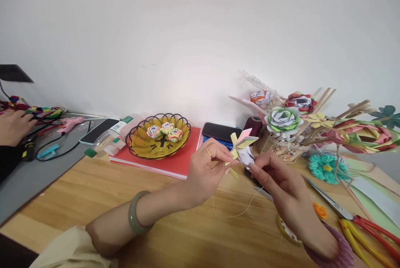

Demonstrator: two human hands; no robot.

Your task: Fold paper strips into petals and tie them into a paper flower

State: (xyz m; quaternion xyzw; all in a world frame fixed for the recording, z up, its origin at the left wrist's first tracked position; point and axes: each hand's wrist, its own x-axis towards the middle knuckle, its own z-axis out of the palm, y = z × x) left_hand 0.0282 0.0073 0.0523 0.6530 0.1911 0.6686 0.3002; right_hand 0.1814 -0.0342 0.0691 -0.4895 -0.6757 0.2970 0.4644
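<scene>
Fingers (pixel 265 178) pinching folded paper (pixel 245 153), basket (pixel 145 148) beyond, scissors (pixel 338 207) nearby

Got woven, plastic-looking strands with a bit of shine on the yellow basket (pixel 137 140). Seeing crisp, matt folded paper on the yellow-and-white flower (pixel 246 155) right of the basket, plus flat red paper (pixel 181 164) under it. Smooth wood grain, kinda satin, on the surface (pixel 175 230) in front. Also spotting clear glossy plastic on the bottle (pixel 106 138) just left, fuzzy yarn on the teal flower (pixel 318 168) way right.
</scene>
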